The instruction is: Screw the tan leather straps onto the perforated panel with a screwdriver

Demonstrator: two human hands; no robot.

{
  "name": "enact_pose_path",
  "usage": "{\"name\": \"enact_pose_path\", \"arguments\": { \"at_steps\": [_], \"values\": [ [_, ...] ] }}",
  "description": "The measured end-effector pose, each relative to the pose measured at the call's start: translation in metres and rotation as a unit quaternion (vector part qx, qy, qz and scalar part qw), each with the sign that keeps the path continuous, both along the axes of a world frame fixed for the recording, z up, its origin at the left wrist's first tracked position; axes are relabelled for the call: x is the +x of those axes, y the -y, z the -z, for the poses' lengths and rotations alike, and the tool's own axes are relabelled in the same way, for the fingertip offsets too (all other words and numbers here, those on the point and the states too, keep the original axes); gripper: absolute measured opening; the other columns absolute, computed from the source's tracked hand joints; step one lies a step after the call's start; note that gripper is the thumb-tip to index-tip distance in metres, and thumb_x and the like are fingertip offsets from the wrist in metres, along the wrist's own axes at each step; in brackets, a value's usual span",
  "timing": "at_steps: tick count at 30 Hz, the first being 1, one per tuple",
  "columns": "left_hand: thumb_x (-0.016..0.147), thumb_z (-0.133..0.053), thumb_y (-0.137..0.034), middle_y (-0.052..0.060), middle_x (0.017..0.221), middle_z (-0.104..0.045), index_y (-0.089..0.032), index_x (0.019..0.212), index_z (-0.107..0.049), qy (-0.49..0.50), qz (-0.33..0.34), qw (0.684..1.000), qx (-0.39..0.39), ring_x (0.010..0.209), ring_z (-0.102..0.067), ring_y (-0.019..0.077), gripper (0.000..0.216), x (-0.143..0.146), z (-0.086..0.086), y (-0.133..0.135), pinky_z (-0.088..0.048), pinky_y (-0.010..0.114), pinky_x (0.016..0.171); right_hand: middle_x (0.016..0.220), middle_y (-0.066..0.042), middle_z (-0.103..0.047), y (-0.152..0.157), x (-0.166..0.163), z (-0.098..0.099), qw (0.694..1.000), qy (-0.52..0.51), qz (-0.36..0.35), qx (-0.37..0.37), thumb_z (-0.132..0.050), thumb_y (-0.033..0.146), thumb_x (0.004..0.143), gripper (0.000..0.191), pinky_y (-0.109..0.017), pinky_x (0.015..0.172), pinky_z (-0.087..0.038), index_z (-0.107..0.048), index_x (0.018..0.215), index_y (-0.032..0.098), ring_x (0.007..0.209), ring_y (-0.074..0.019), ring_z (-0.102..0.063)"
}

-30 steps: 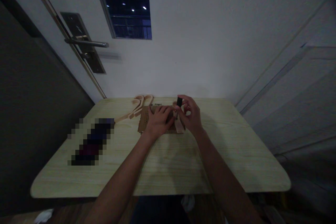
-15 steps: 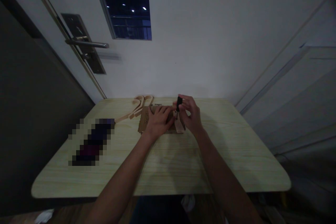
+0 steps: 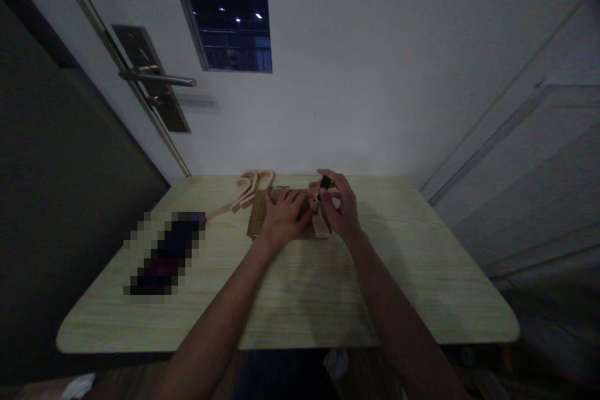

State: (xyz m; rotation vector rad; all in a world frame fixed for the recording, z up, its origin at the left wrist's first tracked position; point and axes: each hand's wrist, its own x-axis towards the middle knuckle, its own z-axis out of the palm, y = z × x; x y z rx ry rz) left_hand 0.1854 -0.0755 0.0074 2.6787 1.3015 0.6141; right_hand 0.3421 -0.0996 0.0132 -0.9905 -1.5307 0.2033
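My left hand (image 3: 284, 219) lies flat, fingers spread, on a brown board (image 3: 257, 217) with small holes in it. Its thumb reaches toward the board's right end, close to a pale wooden piece (image 3: 320, 227). My right hand (image 3: 344, 209) pinches a small screwdriver (image 3: 324, 184) by its black handle. The screwdriver leans, its handle up and to the right, and its shaft points down at the wooden piece. Whether the tip sits on a screw is too small to tell. Fingers hide much of the board.
Curved wooden strips (image 3: 257, 184) lie behind the board on the left. A blurred-out dark object (image 3: 169, 256) rests on the table (image 3: 300, 300) to the left. A white door with a metal handle (image 3: 159, 79) rises behind the table's far edge.
The screwdriver's handle has shifted slightly right and tilted more, with my right fingers moving around it. My left hand stays on the board.
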Motion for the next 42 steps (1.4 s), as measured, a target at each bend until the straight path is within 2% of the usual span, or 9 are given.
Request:
{"name": "enact_pose_path", "arguments": {
  "at_steps": [5,9,15,18,25,30,36,39,42],
  "values": [
    [0.098,-0.041,-0.043,0.004,0.135,-0.058,-0.030,0.127,-0.049,0.005,0.001,1.000,0.010,0.130,-0.044,0.0286,0.033,-0.0003,0.0020,-0.0005,-0.011,0.076,0.110,0.111,-0.006,-0.068,0.0013,0.0002,-0.0015,0.999,-0.021,-0.040,-0.010,-0.042,0.039,0.098,0.034,-0.031,0.076,-0.058,-0.055,0.128,0.028,0.094,-0.0162,-0.066],
    [0.099,-0.041,-0.043,0.004,0.135,-0.057,-0.029,0.128,-0.049,0.004,0.000,1.000,0.012,0.131,-0.044,0.0291,0.034,-0.0008,0.0015,-0.0002,-0.011,0.076,0.110,0.114,-0.005,-0.067,-0.0003,0.0002,-0.0006,1.000,-0.007,-0.013,0.001,-0.047,0.035,0.097,0.031,-0.027,0.069,-0.058,-0.057,0.125,0.030,0.086,-0.0137,-0.065],
    [0.098,-0.043,-0.043,0.004,0.136,-0.057,-0.029,0.128,-0.049,0.005,0.000,1.000,0.012,0.131,-0.044,0.0287,0.033,-0.0006,0.0033,-0.0013,-0.011,0.076,0.110,0.091,0.000,-0.064,-0.0026,0.0010,0.0001,0.998,0.003,0.054,0.029,-0.062,0.036,0.088,0.026,-0.024,0.059,-0.054,-0.062,0.113,0.029,0.068,-0.0108,-0.055],
    [0.098,-0.043,-0.043,0.004,0.136,-0.058,-0.030,0.128,-0.049,0.008,0.001,1.000,0.012,0.131,-0.044,0.0284,0.033,-0.0007,0.0040,-0.0015,-0.010,0.076,0.110,0.094,-0.002,-0.063,-0.0010,0.0018,-0.0010,0.998,0.003,0.054,0.034,-0.058,0.036,0.091,0.025,-0.023,0.059,-0.054,-0.061,0.114,0.029,0.074,-0.0122,-0.057],
    [0.099,-0.041,-0.043,0.005,0.136,-0.057,-0.029,0.127,-0.049,0.007,0.001,1.000,0.006,0.131,-0.044,0.0284,0.032,-0.0004,0.0010,-0.0001,-0.011,0.075,0.111,0.116,-0.007,-0.066,0.0017,0.0000,-0.0006,1.000,0.001,-0.014,0.013,-0.042,0.035,0.098,0.033,-0.029,0.073,-0.058,-0.054,0.128,0.029,0.099,-0.0166,-0.064],
    [0.099,-0.041,-0.043,0.004,0.135,-0.058,-0.029,0.127,-0.050,0.001,-0.003,1.000,0.009,0.132,-0.044,0.0291,0.033,0.0004,0.0016,-0.0003,-0.012,0.076,0.110,0.112,-0.004,-0.068,-0.0019,0.0001,0.0011,1.000,-0.018,0.016,0.000,-0.050,0.035,0.095,0.030,-0.025,0.064,-0.057,-0.058,0.124,0.030,0.083,-0.0131,-0.065],
    [0.098,-0.042,-0.043,0.004,0.135,-0.058,-0.030,0.126,-0.050,0.003,-0.004,1.000,0.010,0.130,-0.045,0.0289,0.032,0.0002,0.0028,-0.0013,-0.012,0.076,0.110,0.095,-0.002,-0.066,-0.0042,0.0021,0.0011,0.999,0.019,0.046,0.017,-0.055,0.034,0.093,0.029,-0.024,0.059,-0.052,-0.062,0.120,0.029,0.063,-0.0101,-0.051],
    [0.098,-0.041,-0.044,0.004,0.135,-0.058,-0.030,0.126,-0.050,0.003,-0.002,1.000,0.005,0.131,-0.044,0.0286,0.032,-0.0002,0.0019,-0.0009,-0.012,0.076,0.110,0.094,-0.002,-0.065,-0.0022,0.0019,-0.0013,0.999,0.025,0.043,0.013,-0.054,0.035,0.093,0.027,-0.025,0.058,-0.051,-0.063,0.118,0.029,0.068,-0.0114,-0.053],
    [0.099,-0.040,-0.044,0.005,0.135,-0.058,-0.030,0.127,-0.050,0.000,-0.004,1.000,0.006,0.131,-0.044,0.0284,0.033,-0.0001,0.0010,-0.0003,-0.011,0.074,0.111,0.105,-0.006,-0.064,0.0004,0.0010,-0.0037,0.999,0.013,0.027,0.012,-0.048,0.039,0.096,0.028,-0.026,0.063,-0.054,-0.062,0.118,0.028,0.091,-0.0160,-0.061]
  ]
}}
